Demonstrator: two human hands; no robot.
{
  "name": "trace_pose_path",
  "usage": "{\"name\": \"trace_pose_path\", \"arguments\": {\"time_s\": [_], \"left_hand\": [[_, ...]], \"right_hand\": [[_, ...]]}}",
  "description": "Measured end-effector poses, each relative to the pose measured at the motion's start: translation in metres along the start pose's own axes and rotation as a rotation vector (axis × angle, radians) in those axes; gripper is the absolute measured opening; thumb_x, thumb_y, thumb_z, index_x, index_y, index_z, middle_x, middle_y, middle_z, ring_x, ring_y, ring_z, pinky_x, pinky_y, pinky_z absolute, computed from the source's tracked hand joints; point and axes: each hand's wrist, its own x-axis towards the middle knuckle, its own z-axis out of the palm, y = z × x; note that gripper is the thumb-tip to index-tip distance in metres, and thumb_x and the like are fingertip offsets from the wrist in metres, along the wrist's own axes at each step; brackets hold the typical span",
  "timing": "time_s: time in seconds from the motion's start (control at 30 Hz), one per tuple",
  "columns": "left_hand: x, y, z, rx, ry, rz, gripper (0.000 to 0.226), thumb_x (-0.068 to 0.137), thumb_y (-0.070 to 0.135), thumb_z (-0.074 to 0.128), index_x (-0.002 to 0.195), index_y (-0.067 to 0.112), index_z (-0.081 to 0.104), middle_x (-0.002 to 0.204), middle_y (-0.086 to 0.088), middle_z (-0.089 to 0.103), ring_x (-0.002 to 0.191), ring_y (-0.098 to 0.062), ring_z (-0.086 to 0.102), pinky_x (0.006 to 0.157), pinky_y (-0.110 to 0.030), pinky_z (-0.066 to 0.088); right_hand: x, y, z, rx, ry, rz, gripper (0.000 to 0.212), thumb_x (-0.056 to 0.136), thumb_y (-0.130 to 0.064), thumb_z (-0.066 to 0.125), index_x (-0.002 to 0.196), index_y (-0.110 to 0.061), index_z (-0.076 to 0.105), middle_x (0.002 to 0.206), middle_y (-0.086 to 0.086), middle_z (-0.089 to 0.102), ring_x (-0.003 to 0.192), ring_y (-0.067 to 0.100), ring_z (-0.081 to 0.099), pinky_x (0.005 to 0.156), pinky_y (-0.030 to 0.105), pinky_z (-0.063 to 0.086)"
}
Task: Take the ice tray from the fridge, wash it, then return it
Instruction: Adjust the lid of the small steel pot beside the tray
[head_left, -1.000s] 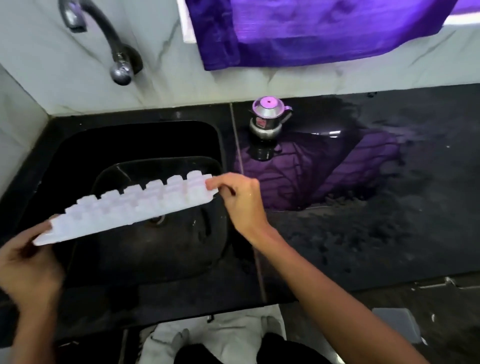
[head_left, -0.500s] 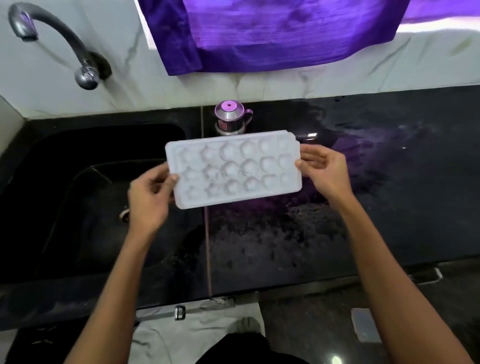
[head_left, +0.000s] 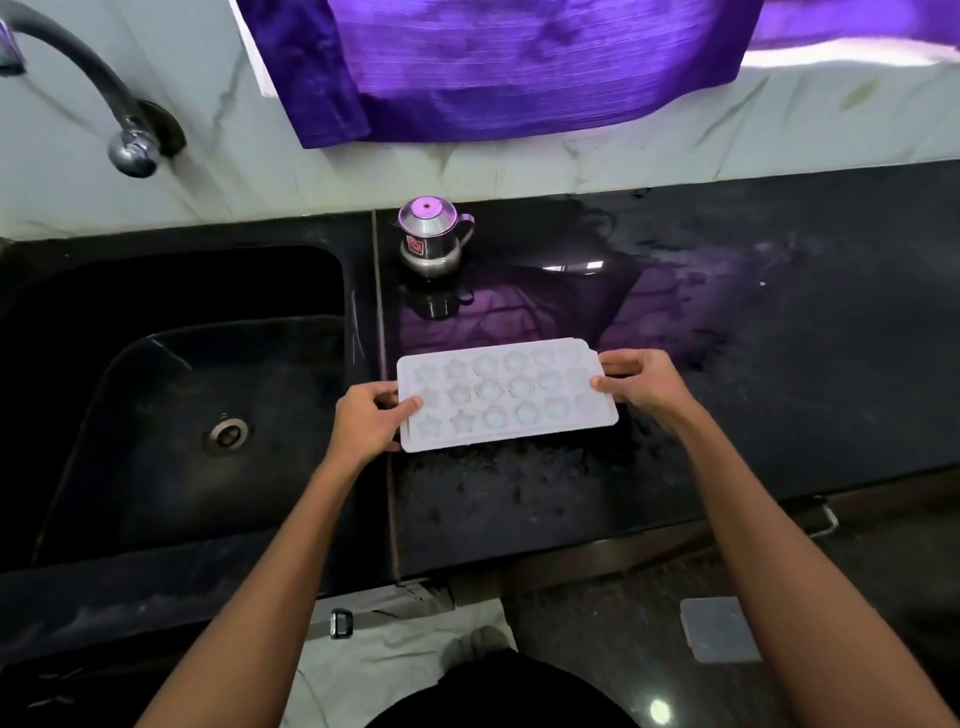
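Holding the ice tray (head_left: 506, 394) cavities-up by its short ends, just right of the sink (head_left: 171, 395); left hand (head_left: 366, 422) and right hand (head_left: 641, 382) both pinch the rim. Guessing washing's over; next it needs carrying level back to the fridge

The ice tray (head_left: 506, 393) lies flat between the left hand (head_left: 370, 420) and right hand (head_left: 640, 382), over the counter (head_left: 779, 364). The sink (head_left: 171, 395) lies left of the left hand; a small metal pot (head_left: 432, 240) stands beyond both hands, the tap (head_left: 98, 98) beyond the sink.
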Motion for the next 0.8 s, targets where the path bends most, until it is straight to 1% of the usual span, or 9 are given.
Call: {"name": "trace_pose_path", "arguments": {"time_s": [0.1,0.23,0.5,0.53,0.6,0.67,0.7,0.77,0.8], "left_hand": [[-0.002,-0.002,0.005,0.054,0.014,-0.005,0.029,0.087,0.018,0.068,0.114,0.007,0.068,0.078,0.004,0.064,0.065,-0.009,0.061,0.041,-0.018,0.052],[-0.004,-0.001,0.01,0.08,0.046,-0.002,0.032,0.087,0.02,0.068,0.116,0.007,0.067,0.085,0.0,0.065,0.065,-0.007,0.06,0.042,-0.019,0.052],[-0.005,-0.001,0.015,0.111,0.097,-0.002,0.03,0.087,0.02,0.067,0.115,0.009,0.068,0.074,0.009,0.062,0.063,-0.005,0.057,0.039,-0.016,0.049],[-0.005,-0.001,0.015,0.12,0.098,-0.009,0.029,0.087,0.021,0.067,0.114,0.009,0.069,0.074,0.009,0.062,0.063,-0.006,0.057,0.042,-0.018,0.051],[-0.004,-0.002,0.014,0.146,0.108,-0.021,0.032,0.085,0.026,0.069,0.112,0.009,0.069,0.075,0.006,0.064,0.066,-0.012,0.057,0.056,-0.029,0.054],[-0.003,0.0,0.013,0.168,0.158,-0.042,0.039,0.083,0.035,0.07,0.113,0.01,0.068,0.082,0.004,0.065,0.079,-0.016,0.059,0.075,-0.032,0.049],[-0.001,0.002,0.011,0.175,0.186,-0.047,0.036,0.084,0.039,0.069,0.108,0.014,0.07,0.082,0.006,0.063,0.085,-0.017,0.059,0.079,-0.032,0.046],[0.004,0.009,0.007,0.184,0.244,-0.041,0.017,0.085,0.042,0.066,0.087,0.025,0.068,0.075,0.008,0.059,0.087,-0.019,0.058,0.078,-0.031,0.043],[0.006,0.015,0.005,0.186,0.267,-0.03,0.018,0.086,0.042,0.065,0.087,0.025,0.068,0.076,0.007,0.058,0.086,-0.019,0.057,0.077,-0.03,0.042]], "right_hand": [[0.005,0.004,-0.004,-0.041,-0.012,0.003,0.04,0.077,0.002,0.073,0.115,0.005,0.062,0.113,0.02,0.065,0.094,0.026,0.065,0.06,0.016,0.056],[0.008,0.004,-0.007,-0.041,-0.038,0.002,0.04,0.077,0.002,0.072,0.115,0.007,0.061,0.112,0.02,0.065,0.092,0.025,0.064,0.056,0.014,0.054],[0.014,0.011,-0.006,0.001,-0.065,-0.006,0.036,0.077,0.003,0.073,0.111,0.005,0.063,0.109,0.02,0.065,0.086,0.024,0.063,0.055,0.014,0.054],[0.014,0.012,-0.007,0.002,-0.072,-0.001,0.037,0.077,0.003,0.073,0.111,0.005,0.062,0.109,0.02,0.065,0.086,0.023,0.063,0.055,0.014,0.054],[0.018,0.011,-0.01,-0.038,-0.087,0.025,0.041,0.076,-0.002,0.075,0.114,0.005,0.061,0.109,0.017,0.065,0.089,0.023,0.064,0.065,0.02,0.056],[0.026,0.007,-0.014,-0.095,-0.087,0.042,0.045,0.076,-0.008,0.077,0.116,0.003,0.061,0.109,0.016,0.066,0.092,0.022,0.064,0.076,0.028,0.055],[0.031,0.004,-0.016,-0.113,-0.078,0.039,0.045,0.076,-0.01,0.077,0.116,0.002,0.061,0.108,0.016,0.067,0.092,0.021,0.064,0.078,0.03,0.054],[0.044,-0.005,-0.02,-0.148,-0.046,0.008,0.043,0.076,-0.013,0.077,0.115,0.001,0.063,0.106,0.015,0.068,0.093,0.022,0.065,0.083,0.032,0.054],[0.049,-0.011,-0.021,-0.164,-0.029,-0.008,0.042,0.076,-0.014,0.078,0.114,-0.001,0.064,0.106,0.014,0.069,0.094,0.023,0.066,0.084,0.032,0.054]]}}
